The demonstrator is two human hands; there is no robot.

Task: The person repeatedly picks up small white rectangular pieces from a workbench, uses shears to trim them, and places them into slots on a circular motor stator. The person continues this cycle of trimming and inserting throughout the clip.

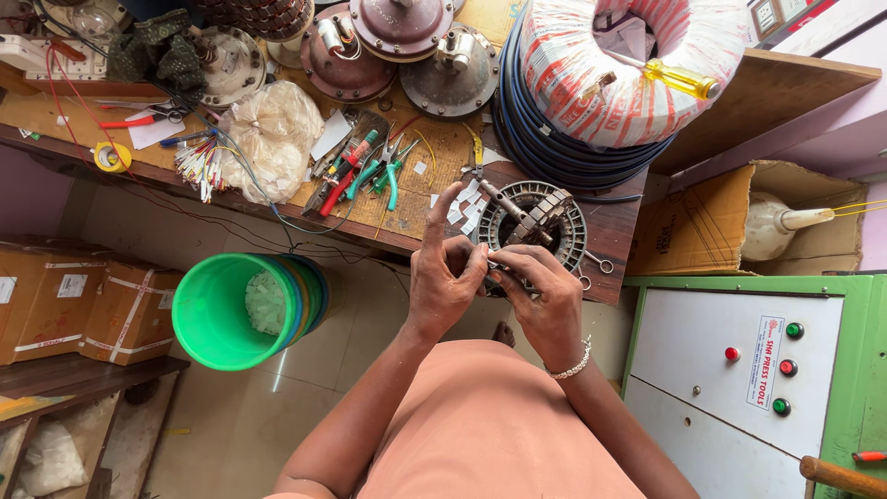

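Note:
My left hand (445, 277) and my right hand (540, 298) meet over the front edge of a wooden workbench (416, 214). Together they pinch a small pale strip (494, 262) between the fingertips; my left index finger points up. Just beyond my fingers lies a round slotted metal motor core (534, 214) with a shaft sticking out. Small white paper slips (465, 205) lie beside it on the bench. A bead bracelet circles my right wrist.
Pliers and cutters (365, 174), a plastic bag (271, 134), motor housings (397, 42) and a wrapped wire coil (621, 69) with a yellow screwdriver (682, 79) crowd the bench. A green bucket (231, 312) stands on the floor at left, a green control cabinet (753, 360) at right.

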